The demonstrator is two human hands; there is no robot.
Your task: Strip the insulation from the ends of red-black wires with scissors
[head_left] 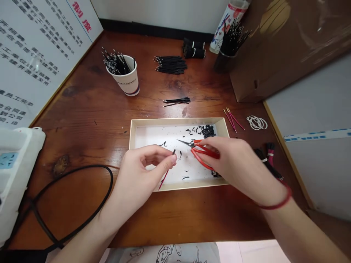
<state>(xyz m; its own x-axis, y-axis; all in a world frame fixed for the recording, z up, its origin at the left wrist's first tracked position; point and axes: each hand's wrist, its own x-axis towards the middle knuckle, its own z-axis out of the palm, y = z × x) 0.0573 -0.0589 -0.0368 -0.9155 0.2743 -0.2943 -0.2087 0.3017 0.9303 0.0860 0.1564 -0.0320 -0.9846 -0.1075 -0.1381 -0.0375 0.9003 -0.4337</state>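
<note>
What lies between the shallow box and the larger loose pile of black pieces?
A smaller bunch of black pieces lies there, on the wooden table, in the head view.

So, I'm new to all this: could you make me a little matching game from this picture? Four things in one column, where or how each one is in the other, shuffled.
Things:
1. Red-handled scissors
2. Paper cup
3. White bands
4. Shallow box

Places and states:
A. Scattered inside with small black scraps
B. Lying on the wooden table, right of the box
C. Held in the right hand
D. Standing with many thin black sticks in it

Right pairs: 1-C, 2-D, 3-B, 4-A
</note>
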